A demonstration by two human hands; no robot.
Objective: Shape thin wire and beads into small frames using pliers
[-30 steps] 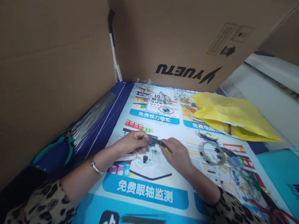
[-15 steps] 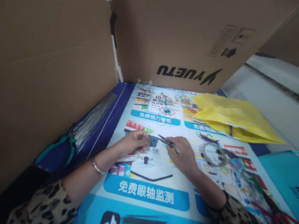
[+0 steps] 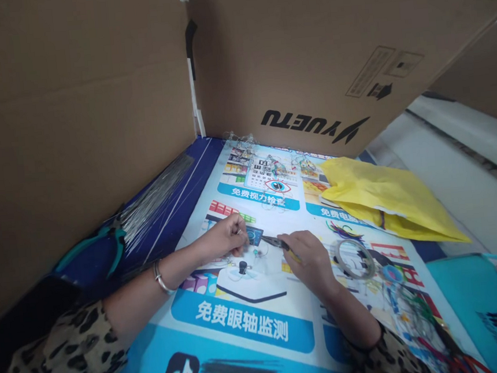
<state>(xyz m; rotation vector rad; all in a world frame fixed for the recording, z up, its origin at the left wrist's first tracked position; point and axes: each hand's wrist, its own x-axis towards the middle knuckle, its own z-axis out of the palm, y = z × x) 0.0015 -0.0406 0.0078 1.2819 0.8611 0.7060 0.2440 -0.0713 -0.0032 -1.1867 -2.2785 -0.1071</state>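
Observation:
My left hand [image 3: 228, 238], a bangle on its wrist, is closed in a pinch on a thin wire strung with small clear and greenish beads [image 3: 255, 252]. Part of the wire is hidden by the fingers, and its fine ends are too small to follow. In my right hand [image 3: 311, 263] is a pair of needle-nose pliers [image 3: 275, 241], the fingers wrapped round the handles. The jaws point left toward my left fingertips and lie close to the wire; whether they touch it I cannot tell.
A printed poster [image 3: 240, 291] covers the table. Straight wires [image 3: 157, 194] and teal-handled pliers [image 3: 119, 250] lie left. To the right are a yellow pouch [image 3: 388, 197], a wire coil [image 3: 356, 258], tangled beaded pieces [image 3: 409, 306] and red-handled tools [image 3: 459, 362]. Cardboard walls [image 3: 297, 48] stand behind.
The pliers have turned, so their jaws now point more level and sit nearer my left fingers. The jaws look closer together than before. My left hand has hardly moved.

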